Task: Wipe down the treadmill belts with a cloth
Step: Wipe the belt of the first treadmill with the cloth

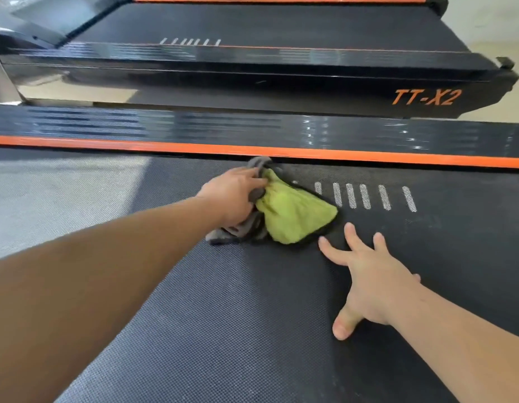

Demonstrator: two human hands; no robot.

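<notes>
My left hand (235, 194) grips a bunched green and grey cloth (293, 213) that lies on the near treadmill belt (223, 315), close to the belt's far edge. My right hand (369, 280) lies flat on the same belt with its fingers spread, just right of and nearer than the cloth. White dash marks (366, 196) are printed on the belt to the right of the cloth. The belt is dark and textured, with a sunlit patch at the left.
An orange-striped side rail (369, 157) borders the belt's far edge. Beyond it stands a second treadmill with its own belt (252, 27) and the orange label TT-X2 (427, 97). Pale floor (499, 39) shows at the right.
</notes>
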